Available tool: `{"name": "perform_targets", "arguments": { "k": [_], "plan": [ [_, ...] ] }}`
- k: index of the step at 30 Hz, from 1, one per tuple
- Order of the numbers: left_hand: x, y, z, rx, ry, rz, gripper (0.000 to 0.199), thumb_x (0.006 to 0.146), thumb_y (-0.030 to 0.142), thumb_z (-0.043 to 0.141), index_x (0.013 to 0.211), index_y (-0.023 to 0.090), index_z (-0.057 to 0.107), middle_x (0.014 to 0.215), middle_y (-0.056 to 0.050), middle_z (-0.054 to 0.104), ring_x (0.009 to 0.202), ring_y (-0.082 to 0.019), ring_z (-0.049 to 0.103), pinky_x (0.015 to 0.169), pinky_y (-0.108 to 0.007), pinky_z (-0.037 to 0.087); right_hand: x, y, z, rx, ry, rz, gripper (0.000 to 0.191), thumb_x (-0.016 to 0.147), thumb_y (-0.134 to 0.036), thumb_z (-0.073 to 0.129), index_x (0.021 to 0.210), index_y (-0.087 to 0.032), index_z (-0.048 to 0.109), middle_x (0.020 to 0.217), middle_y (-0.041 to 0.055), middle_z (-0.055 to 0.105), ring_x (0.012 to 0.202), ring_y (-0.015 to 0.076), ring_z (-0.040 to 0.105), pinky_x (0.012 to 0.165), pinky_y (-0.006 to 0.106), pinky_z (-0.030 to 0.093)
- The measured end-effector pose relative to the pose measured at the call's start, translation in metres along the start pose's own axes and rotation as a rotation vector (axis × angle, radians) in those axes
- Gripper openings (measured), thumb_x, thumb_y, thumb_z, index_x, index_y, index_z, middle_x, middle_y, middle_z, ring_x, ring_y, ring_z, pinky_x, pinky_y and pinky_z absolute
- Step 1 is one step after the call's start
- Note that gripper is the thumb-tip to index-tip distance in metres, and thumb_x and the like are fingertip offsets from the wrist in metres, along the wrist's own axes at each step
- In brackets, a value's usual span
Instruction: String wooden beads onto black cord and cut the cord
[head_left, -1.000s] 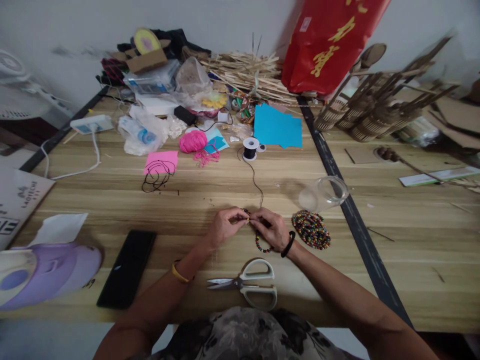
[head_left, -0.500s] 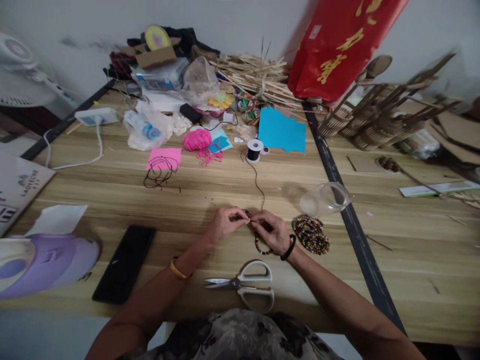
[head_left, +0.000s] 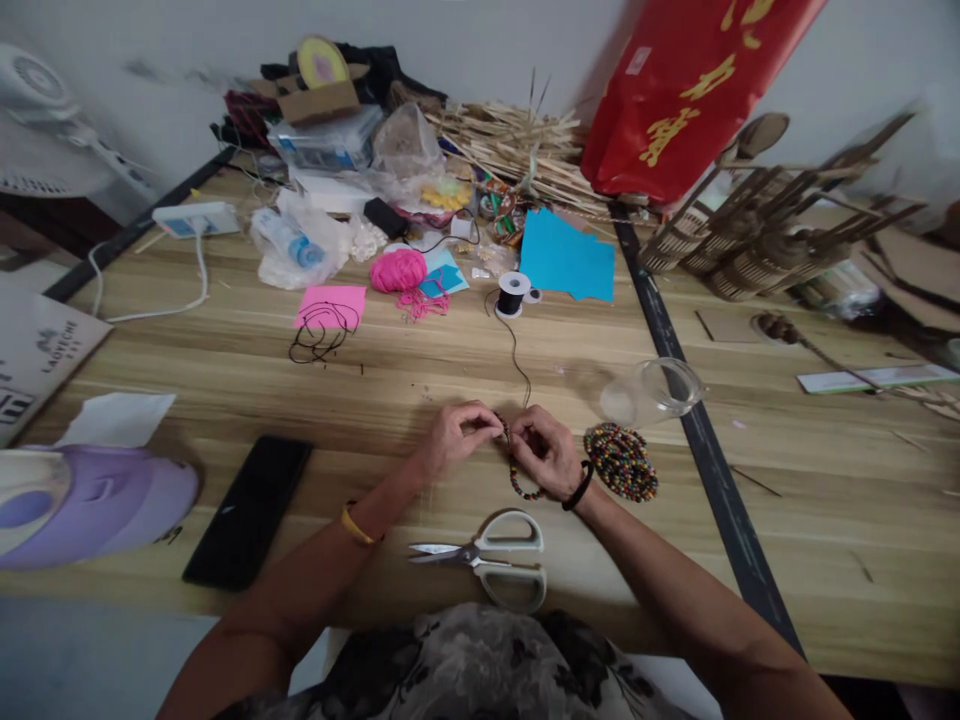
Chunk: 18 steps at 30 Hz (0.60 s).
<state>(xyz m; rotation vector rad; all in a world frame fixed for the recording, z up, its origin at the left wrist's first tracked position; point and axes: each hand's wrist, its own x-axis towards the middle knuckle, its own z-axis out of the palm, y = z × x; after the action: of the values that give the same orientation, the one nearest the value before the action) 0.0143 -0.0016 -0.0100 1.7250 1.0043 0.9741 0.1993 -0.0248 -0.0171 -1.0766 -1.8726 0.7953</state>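
My left hand point(head_left: 459, 440) pinches a string of small multicoloured beads point(head_left: 524, 491) near its upper end. Just to the right, my right hand point(head_left: 547, 453) has thumb and fingers drawn together; whatever lies between its fingertips is too small to tell. Below the hands the beaded string curves over the wooden table. Thin black cord runs toward the fingers from a white spool point(head_left: 511, 296). A coiled pile of multicoloured beads point(head_left: 621, 462) lies right of my right hand. Nearer my body rest scissors point(head_left: 480, 558) with pale handles, blades apart, pointing left.
A clear jar point(head_left: 651, 392) lies on its side beyond the bead pile. On the left are a black phone point(head_left: 249, 512) and a purple device point(head_left: 112, 508). Black cord lies on pink paper point(head_left: 330, 308). Pink yarn point(head_left: 398, 271) and blue sheets point(head_left: 566, 255) sit farther back.
My fingertips, close together before, are now slightly apart, the right hand having shifted a little right. The whole view has shifted slightly.
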Motion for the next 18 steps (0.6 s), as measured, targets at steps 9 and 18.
{"name": "perform_targets", "arguments": {
  "k": [9,18],
  "plan": [
    [0.000,0.002,0.001,0.011,0.004,0.000,0.007,0.076,0.018,0.065,0.074,0.012,0.068,0.075,-0.005,0.067,0.071,-0.014,0.061,0.069,-0.025,0.047,-0.002,0.007,0.005,0.187,-0.047,0.121,0.018,0.083,-0.031,0.062,0.094,-0.018,0.058,0.071,0.0000,0.059,0.059,0.0107,0.053,0.054,0.022,0.043],
    [0.001,-0.001,0.000,0.050,0.050,0.018,0.008,0.077,0.019,0.064,0.072,0.013,0.067,0.072,-0.004,0.067,0.068,-0.013,0.060,0.065,-0.023,0.046,-0.002,0.012,0.006,0.175,-0.004,0.173,0.019,0.082,-0.036,0.062,0.082,-0.017,0.063,0.068,0.0009,0.061,0.058,0.0116,0.054,0.053,0.022,0.044]
  ]
}}
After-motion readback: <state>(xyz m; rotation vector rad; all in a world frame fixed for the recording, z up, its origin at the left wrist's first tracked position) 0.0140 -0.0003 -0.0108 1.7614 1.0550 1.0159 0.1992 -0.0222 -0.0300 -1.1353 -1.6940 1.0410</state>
